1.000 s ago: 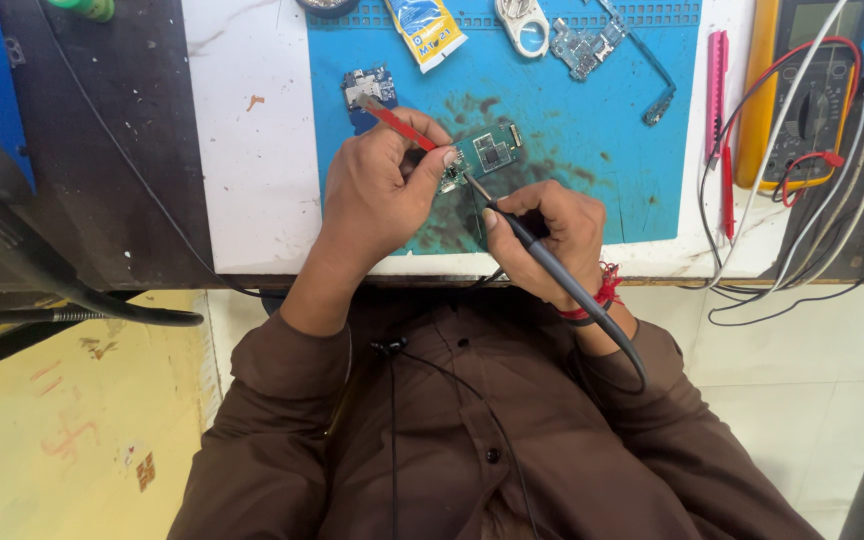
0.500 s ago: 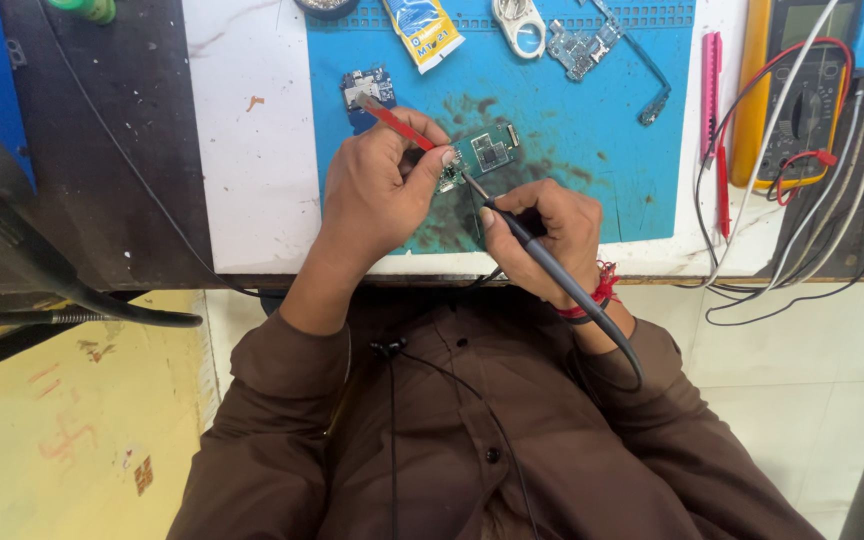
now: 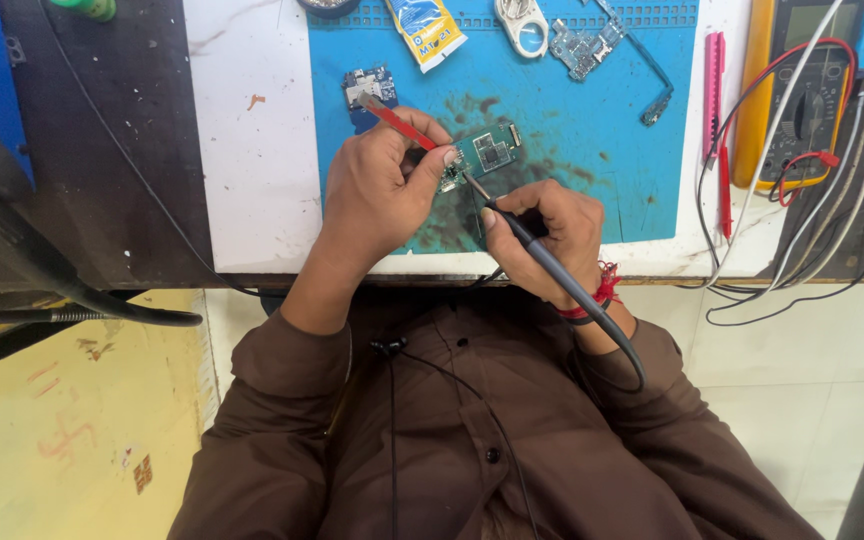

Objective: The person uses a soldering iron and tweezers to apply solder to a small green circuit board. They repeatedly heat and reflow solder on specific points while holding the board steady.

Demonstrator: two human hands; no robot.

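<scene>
Barely anything has shifted around the small green circuit board (image 3: 485, 156), which lies on the stained blue work mat (image 3: 592, 150) close to the table's near edge, between the person's two hands. Compared with a second ago the board sits in the same spot and both probe tips are still pressed to its left end, so the work looks to be in a steady hold rather than a move: a reading being taken, I would judge, not a step finished. The left hand (image 3: 377, 195) stays closed narrowly around the thin red probe (image 3: 399, 124), thumb and forefinger pinching it near the tip while the other fingers rest by the board. The right hand (image 3: 549, 232) keeps a pen-like pinch on the black probe (image 3: 527, 245), whose lead trails back over the wrist past a red thread bracelet (image 3: 592, 298). Only the view has drifted a touch. Further out, a second small blue board (image 3: 367, 85) lies just beyond the left hand, a yellow and blue sachet (image 3: 429, 28) and a white oval tool (image 3: 522, 22) lie along the mat's far edge, and a yellow-cased multimeter (image 3: 802, 95) with red and black leads stands to the right, off the mat.
</scene>
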